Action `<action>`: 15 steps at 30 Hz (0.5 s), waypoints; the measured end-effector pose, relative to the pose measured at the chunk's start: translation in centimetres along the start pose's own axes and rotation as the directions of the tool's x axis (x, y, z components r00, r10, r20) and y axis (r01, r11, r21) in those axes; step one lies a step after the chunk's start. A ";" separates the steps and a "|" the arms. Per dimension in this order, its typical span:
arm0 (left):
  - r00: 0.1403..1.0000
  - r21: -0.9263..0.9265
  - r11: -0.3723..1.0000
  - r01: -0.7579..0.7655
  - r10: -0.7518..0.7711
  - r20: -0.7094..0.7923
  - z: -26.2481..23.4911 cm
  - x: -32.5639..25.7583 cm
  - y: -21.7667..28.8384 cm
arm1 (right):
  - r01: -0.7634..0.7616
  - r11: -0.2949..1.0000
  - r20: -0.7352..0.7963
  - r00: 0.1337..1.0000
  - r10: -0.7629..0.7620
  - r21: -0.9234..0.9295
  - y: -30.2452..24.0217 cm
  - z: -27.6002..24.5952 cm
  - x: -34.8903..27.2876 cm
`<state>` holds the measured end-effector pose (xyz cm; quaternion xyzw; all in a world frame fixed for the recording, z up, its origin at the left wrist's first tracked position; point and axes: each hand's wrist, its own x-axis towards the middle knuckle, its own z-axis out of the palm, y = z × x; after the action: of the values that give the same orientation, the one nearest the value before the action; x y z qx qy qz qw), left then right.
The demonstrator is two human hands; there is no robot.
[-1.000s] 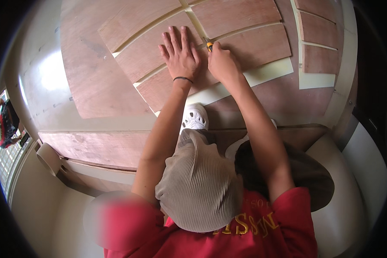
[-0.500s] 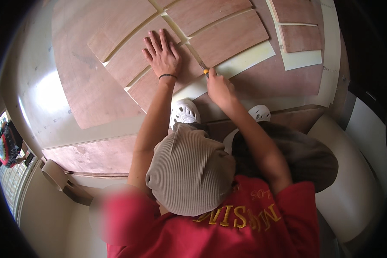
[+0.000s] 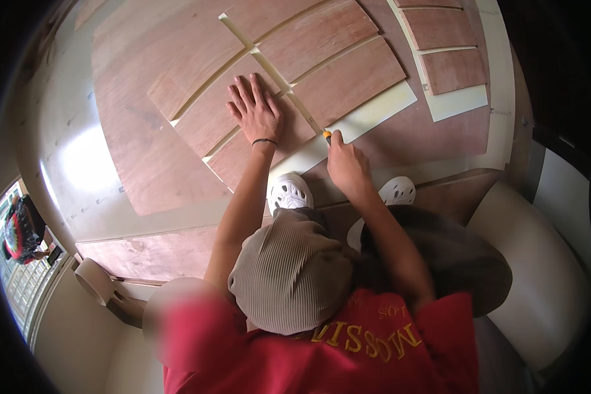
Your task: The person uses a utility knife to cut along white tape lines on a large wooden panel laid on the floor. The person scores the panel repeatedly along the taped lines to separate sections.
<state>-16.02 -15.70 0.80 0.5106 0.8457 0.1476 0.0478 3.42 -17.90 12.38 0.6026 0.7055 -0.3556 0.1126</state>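
My left hand (image 3: 256,115) lies flat, fingers spread, on thin reddish-brown wooden panels (image 3: 200,125) left of a narrow pale gap. My right hand (image 3: 348,163) is closed round a utility knife (image 3: 327,134) with an orange part near its front. Its tip is in the near end of that gap, by the panels' front edge. The knife's handle is mostly hidden in my fist. Beneath the panels, a cream sheet (image 3: 381,108) shows as a strip along the front and in the gaps between them.
A second column of wooden panels (image 3: 443,29) on a cream backing lies at the far right. Under everything is a large brown board (image 3: 128,151). White perforated shoes (image 3: 290,192) stand close to the near edge. A person (image 3: 23,230) is at the far left.
My right hand has drawn the knife toward me along the gap, to its near end. My left hand stays flat on the panels. The whole view has shifted slightly.
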 end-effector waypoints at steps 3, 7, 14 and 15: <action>1.000 0.006 1.000 -0.007 0.007 0.008 -0.1 0.1 0.0 | 0.074 0.997 -0.075 0.995 -0.071 0.036 -1.7 -0.9 2.7; 1.000 0.008 1.000 -0.020 0.020 0.011 0.0 0.3 1.0 | 0.169 0.986 -0.114 0.979 -0.168 0.004 -1.6 0.1 7.8; 0.997 0.026 1.000 0.018 -0.020 0.074 -0.5 0.1 0.8 | 0.243 0.970 -0.015 0.970 -0.243 -0.007 -2.6 -0.1 9.3; 0.996 0.022 0.999 0.023 -0.025 0.081 -0.6 0.0 0.9 | 0.246 0.969 0.001 0.969 -0.246 -0.011 -2.7 -0.3 9.3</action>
<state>-15.43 -15.44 1.66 0.5064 0.8506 0.1172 0.0788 -1.31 -10.64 8.15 0.5097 0.7769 -0.3629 0.0708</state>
